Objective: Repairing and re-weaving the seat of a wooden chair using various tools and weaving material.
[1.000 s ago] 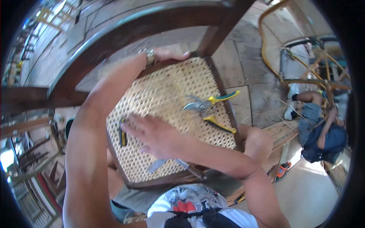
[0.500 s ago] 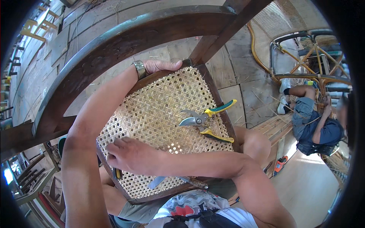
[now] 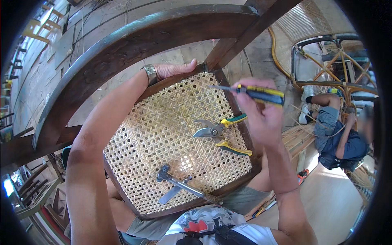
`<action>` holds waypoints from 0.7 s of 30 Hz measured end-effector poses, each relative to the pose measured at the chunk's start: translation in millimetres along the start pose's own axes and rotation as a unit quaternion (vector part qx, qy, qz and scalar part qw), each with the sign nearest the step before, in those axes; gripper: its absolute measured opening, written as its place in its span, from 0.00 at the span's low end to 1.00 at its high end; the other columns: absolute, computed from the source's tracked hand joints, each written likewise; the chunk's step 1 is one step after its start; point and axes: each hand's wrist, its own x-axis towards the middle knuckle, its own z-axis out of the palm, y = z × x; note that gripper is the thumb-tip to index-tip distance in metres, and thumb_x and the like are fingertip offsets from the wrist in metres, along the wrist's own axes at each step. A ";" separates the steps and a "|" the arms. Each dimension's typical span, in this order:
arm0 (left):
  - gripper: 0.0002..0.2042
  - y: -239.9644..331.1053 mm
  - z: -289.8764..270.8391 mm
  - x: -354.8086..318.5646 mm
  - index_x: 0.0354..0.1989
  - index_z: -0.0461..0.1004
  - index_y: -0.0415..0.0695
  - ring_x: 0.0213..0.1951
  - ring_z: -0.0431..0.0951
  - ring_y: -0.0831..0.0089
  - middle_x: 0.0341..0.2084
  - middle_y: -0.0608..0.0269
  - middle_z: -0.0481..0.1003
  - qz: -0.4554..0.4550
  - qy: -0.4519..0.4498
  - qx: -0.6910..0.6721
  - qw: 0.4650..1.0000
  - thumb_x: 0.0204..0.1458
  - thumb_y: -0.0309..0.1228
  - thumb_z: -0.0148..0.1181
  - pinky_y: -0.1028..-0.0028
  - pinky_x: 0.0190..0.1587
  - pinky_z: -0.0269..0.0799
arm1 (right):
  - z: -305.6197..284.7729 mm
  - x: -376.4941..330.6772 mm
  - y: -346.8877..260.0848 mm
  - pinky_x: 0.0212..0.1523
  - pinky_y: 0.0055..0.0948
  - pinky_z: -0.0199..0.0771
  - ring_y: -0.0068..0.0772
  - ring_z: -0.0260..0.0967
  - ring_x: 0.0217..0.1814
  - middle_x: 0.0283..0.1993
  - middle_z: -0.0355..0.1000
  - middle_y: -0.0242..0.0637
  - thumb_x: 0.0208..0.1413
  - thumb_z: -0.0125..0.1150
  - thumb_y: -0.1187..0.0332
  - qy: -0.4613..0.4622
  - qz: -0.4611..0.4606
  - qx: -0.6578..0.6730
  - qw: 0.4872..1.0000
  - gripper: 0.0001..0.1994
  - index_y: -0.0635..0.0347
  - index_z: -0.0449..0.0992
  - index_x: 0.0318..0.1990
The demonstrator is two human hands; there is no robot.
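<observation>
Over the cane seat [image 3: 163, 122], right hand [image 3: 261, 118] wraps screwdriver [image 3: 265, 94], left hand [image 3: 173, 71] on frame [image 3: 164, 85], grip unclear; slipping tip could tear strands.

Woven cane seat [image 3: 157, 143], pruning shears [image 3: 214, 132], hammer [image 3: 191, 188], probably a scraper [image 3: 168, 196] under it

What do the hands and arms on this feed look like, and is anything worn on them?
Both are bare human hands, without gloves. The left hand has a metallic-looking wristwatch at its wrist; the right hand shows no watch. Both forearms are uncovered, and a white sleeve shows near the right upper arm. No cables are visible on either.
</observation>
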 end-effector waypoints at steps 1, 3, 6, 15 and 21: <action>0.45 -5.5 -5.1 2.9 0.61 0.73 0.47 0.53 0.77 0.68 0.55 0.59 0.77 -0.014 -0.006 -0.017 1.000 0.43 0.72 0.60 0.64 0.56 0.73 | 3.0 5.5 5.0 0.47 0.21 0.76 0.21 0.73 0.47 0.44 0.76 0.36 0.58 0.64 0.80 -0.001 0.000 0.005 1.000 0.14 0.64 0.71 0.51; 0.45 -7.0 -5.5 5.4 0.61 0.73 0.47 0.53 0.77 0.69 0.56 0.59 0.76 -0.030 -0.015 -0.034 0.999 0.43 0.72 0.60 0.64 0.55 0.73 | 13.5 13.1 13.9 0.44 0.18 0.75 0.17 0.73 0.43 0.42 0.76 0.33 0.59 0.65 0.78 0.034 0.022 0.051 0.998 0.13 0.64 0.71 0.49; 0.45 0.0 2.9 6.1 0.60 0.73 0.47 0.51 0.79 0.68 0.54 0.59 0.78 -0.028 0.012 -0.027 0.999 0.43 0.72 0.61 0.63 0.54 0.75 | 18.0 18.1 26.5 0.34 0.13 0.66 0.09 0.64 0.34 0.36 0.73 0.26 0.59 0.66 0.76 0.026 0.031 0.018 0.999 0.11 0.63 0.72 0.47; 0.41 -6.7 -2.0 -0.6 0.55 0.77 0.45 0.46 0.82 0.68 0.49 0.57 0.80 -0.068 -0.016 -0.122 0.990 0.42 0.68 0.66 0.64 0.50 0.78 | 39.9 30.1 27.0 0.33 0.16 0.67 0.11 0.66 0.34 0.34 0.72 0.26 0.59 0.68 0.73 -0.036 0.017 -0.009 0.999 0.11 0.62 0.73 0.45; 0.37 -0.5 -0.8 -4.3 0.53 0.78 0.45 0.44 0.82 0.69 0.48 0.57 0.81 -0.090 -0.044 -0.123 0.987 0.44 0.65 0.67 0.66 0.49 0.77 | 41.5 25.0 31.5 0.43 0.18 0.74 0.16 0.72 0.43 0.41 0.74 0.32 0.59 0.67 0.73 -0.072 0.034 -0.021 0.997 0.12 0.64 0.72 0.47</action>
